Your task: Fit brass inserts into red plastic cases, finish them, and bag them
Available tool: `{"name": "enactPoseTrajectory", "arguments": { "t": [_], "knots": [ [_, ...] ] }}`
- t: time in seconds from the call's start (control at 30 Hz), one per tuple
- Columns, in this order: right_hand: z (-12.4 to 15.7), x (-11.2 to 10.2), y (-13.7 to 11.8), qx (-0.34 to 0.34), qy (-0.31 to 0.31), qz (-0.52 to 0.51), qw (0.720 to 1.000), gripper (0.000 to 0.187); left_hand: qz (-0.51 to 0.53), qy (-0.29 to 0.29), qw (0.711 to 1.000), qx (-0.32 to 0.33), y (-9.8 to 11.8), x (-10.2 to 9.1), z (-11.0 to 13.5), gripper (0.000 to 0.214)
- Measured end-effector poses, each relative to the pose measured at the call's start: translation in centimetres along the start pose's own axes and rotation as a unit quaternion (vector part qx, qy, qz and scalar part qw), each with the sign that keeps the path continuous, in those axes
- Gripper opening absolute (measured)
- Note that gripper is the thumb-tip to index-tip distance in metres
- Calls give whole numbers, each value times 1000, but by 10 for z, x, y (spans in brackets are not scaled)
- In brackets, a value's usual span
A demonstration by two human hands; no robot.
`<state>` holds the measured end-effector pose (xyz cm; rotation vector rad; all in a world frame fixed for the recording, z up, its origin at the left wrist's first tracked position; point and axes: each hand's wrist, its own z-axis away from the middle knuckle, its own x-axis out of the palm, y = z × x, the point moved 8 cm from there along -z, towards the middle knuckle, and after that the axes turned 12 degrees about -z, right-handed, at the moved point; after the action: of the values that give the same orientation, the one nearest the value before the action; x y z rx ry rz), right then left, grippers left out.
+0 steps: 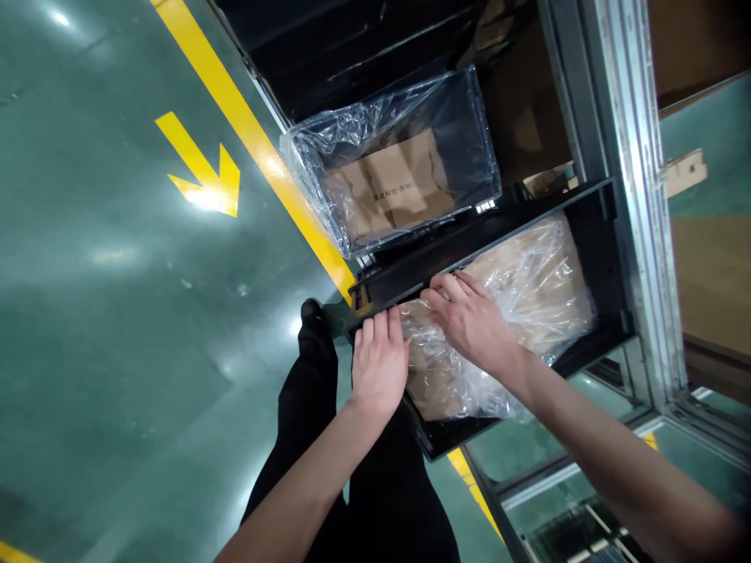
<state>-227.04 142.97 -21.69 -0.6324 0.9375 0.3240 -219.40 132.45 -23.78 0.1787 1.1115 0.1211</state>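
A black plastic bin sits in front of me with a clear plastic bag liner inside, over brown cardboard. My left hand rests at the bin's near corner, its fingers curled over the rim and the bag's edge. My right hand lies on the liner near the same rim, its fingers pinching the plastic against the bin's edge. A second black bin stands further off, lined with clear plastic and holding a flat cardboard sheet.
A metal rack frame runs along the right. The green floor carries a yellow line and a yellow arrow. My black trousers and shoe show below the bin. Cardboard pieces lie behind the rack.
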Motion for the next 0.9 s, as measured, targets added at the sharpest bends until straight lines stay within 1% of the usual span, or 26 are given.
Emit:
{"name": "enactPoseTrajectory", "arguments": {
  "t": [0.1, 0.17, 0.27, 0.37, 0.47, 0.57, 0.63, 0.7, 0.73, 0.8, 0.9],
  "knots": [
    [1, -5, -1, -37, -28, 22, 999, 35, -10, 3, 1000, -2, 5, 1, -2, 54],
    [0, -8, -4, -61, -36, 34, 997, 38, -1, 7, 1000, -6, 6, 2, -2, 55],
    [-5, -10, -7, -75, -35, 43, 996, 25, 16, 15, 1000, -10, 4, -1, 0, 52],
    [-5, -10, -9, -85, -25, 28, 996, 13, 26, 22, 999, -13, 0, -9, 6, 43],
    [5, -7, -8, -87, -20, 5, 996, 9, 56, 21, 998, -11, -1, -15, 15, 27],
    [22, -3, -3, -73, -1, 0, 997, 6, 82, 17, 996, -2, 0, -16, 24, 14],
    [33, -1, -1, -75, 15, -8, 997, 9, 85, 39, 996, 4, 0, -20, 29, 14],
    [43, 1, 0, -86, 36, -28, 995, 14, 73, 70, 995, 1, -3, -26, 34, 21],
    [47, 1, 1, -93, 50, -41, 994, 19, 65, 81, 995, 2, -4, -29, 36, 25],
    [53, 2, 3, -106, 76, -68, 989, 30, 50, 92, 994, 11, -3, -31, 40, 32],
    [59, 5, 6, -118, 104, -110, 981, 39, 35, 110, 993, 22, -1, -32, 45, 35]
  ]
}}
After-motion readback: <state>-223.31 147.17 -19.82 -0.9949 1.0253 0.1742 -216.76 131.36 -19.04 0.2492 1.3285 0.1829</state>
